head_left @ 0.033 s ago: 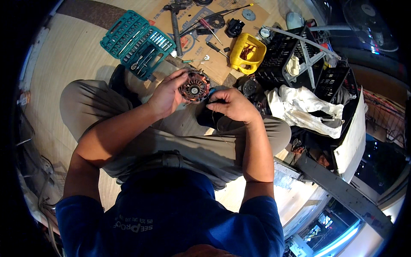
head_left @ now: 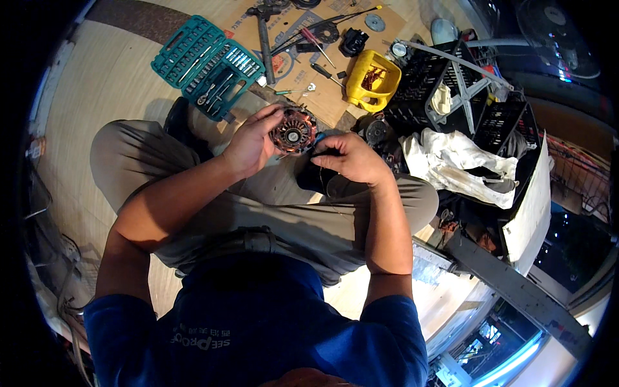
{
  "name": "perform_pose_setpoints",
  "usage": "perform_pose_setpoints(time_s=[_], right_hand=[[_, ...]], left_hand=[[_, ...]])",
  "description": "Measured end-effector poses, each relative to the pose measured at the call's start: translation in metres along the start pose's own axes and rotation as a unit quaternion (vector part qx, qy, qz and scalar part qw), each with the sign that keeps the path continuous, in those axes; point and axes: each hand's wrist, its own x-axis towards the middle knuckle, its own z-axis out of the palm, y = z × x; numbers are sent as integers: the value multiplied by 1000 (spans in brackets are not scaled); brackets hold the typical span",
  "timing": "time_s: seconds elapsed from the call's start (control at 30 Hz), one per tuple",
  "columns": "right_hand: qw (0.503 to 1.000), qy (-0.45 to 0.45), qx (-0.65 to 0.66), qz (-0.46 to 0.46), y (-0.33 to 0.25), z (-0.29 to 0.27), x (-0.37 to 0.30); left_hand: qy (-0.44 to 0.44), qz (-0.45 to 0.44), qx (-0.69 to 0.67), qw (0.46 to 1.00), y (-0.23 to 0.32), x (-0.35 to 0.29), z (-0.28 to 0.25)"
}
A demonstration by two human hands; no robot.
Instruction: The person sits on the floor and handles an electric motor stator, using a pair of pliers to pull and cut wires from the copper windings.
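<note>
My left hand [head_left: 250,143] is closed on the left rim of a round motor stator [head_left: 294,133], held above my crossed legs. The stator has a ring of copper windings and a pale round hub in its middle. Right beside its other edge is my right hand [head_left: 356,158], with thumb and fingers pinched together. A small blue and dark bit shows at those fingertips, too small to name. Below them hangs a thin strand, seemingly wire.
Beyond my hands are a green socket set case [head_left: 206,68], a hammer [head_left: 264,48], screwdrivers [head_left: 327,74] and a cut yellow jug [head_left: 374,79] with copper wire inside, on or beside cardboard [head_left: 296,71]. Black crates [head_left: 412,97] and a white cloth [head_left: 451,161] lie to the right.
</note>
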Motion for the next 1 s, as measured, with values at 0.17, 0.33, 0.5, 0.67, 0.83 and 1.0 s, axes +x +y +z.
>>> perform_pose_setpoints(time_s=[0.17, 0.33, 0.5, 0.67, 0.83, 1.0], right_hand=[[998, 51, 48, -2, -8, 0, -3], [992, 104, 64, 24, -8, -2, -3], [987, 142, 61, 35, -8, 0, -1], [987, 142, 70, 28, -3, 2, 2], [982, 172, 78, -4, 7, 5, 4], [982, 173, 69, -15, -1, 5, 3]], left_hand=[[-1, -5, -1, 1000, 2, -1, 2], [10, -5, 10, 1000, 1, -1, 6], [-65, -39, 43, 996, 1, 0, 6], [-74, -47, 55, 995, 2, -1, 8], [-101, -51, 65, 992, 4, -2, 7], [-101, -46, 68, 991, 6, -4, 11]])
